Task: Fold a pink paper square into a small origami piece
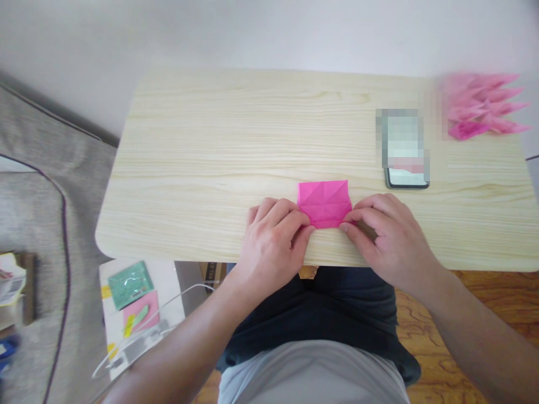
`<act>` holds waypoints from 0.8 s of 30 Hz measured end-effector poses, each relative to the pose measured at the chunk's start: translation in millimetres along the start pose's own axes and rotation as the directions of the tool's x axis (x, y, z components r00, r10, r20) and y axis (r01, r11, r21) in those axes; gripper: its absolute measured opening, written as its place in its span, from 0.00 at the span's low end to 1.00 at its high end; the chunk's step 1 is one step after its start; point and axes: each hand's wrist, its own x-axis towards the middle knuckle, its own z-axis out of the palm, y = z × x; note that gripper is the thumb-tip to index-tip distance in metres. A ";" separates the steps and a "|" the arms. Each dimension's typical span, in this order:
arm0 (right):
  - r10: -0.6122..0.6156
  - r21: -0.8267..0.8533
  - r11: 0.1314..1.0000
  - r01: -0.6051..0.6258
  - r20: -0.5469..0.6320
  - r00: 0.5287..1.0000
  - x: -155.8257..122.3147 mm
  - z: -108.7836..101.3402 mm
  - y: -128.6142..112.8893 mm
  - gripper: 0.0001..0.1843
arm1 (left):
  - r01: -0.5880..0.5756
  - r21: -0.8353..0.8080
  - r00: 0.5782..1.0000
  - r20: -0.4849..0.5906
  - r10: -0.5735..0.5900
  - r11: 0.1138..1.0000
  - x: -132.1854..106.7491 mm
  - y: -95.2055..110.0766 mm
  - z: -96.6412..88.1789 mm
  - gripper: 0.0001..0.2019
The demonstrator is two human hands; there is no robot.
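A bright pink sheet of origami paper lies on the light wooden table near its front edge. Creases cross its surface, and a narrow fold runs along the edge nearest me. My left hand pinches the lower left corner between thumb and index finger. At the lower right corner, my right hand grips the paper the same way, thumb below and index finger above. The fingertips cover both near corners.
A phone, partly pixelated, lies beyond my right hand. Several folded pink paper shapes sit at the far right of the table. Below on the left, a white surface holds a green packet, pink paper and white cables.
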 end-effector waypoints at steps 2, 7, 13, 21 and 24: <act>0.006 -0.023 1.000 -0.006 0.006 1.000 0.9 0.0 0.0 0.06 | 0.012 0.017 1.000 0.004 -0.012 1.000 0.5 1.2 -0.1 0.05; 0.027 -0.080 0.996 -0.026 0.019 0.999 2.4 1.0 0.2 0.05 | 0.047 0.058 0.999 0.018 -0.048 0.997 2.5 4.2 0.6 0.03; 0.043 -0.065 0.997 -0.043 0.001 0.999 4.0 1.5 -0.9 0.05 | 0.098 0.075 0.995 0.026 -0.100 0.992 5.7 7.2 1.7 0.03; 0.107 -0.085 0.991 -0.099 0.096 0.990 14.8 -6.3 -3.2 0.08 | 0.188 0.117 0.976 0.086 -0.198 0.975 13.0 11.1 -3.8 0.05; 0.123 -0.098 0.989 -0.112 0.118 0.985 19.2 -8.9 -0.5 0.09 | 0.205 0.098 0.974 0.077 -0.212 0.974 14.5 9.5 -5.1 0.06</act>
